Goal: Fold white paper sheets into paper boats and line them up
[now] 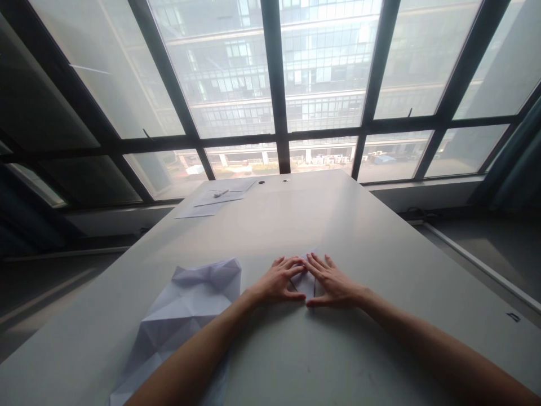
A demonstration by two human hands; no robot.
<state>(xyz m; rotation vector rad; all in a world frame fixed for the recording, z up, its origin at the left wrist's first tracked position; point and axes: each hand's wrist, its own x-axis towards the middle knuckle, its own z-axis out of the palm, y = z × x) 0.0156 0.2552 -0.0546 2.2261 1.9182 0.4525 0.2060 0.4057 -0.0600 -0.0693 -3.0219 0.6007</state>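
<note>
I can read no words, numbers, labels or brands here. The small dark mark (513, 317) near the right edge of the table (380, 237) may be a printed sign, but it is too small for me to make out. The loose sheets (211, 204) at the far end lie too far off to tell whether they carry any writing. The folded paper (305, 283) that I press and the creased sheet (186, 316) beside it show only plain white.
</note>
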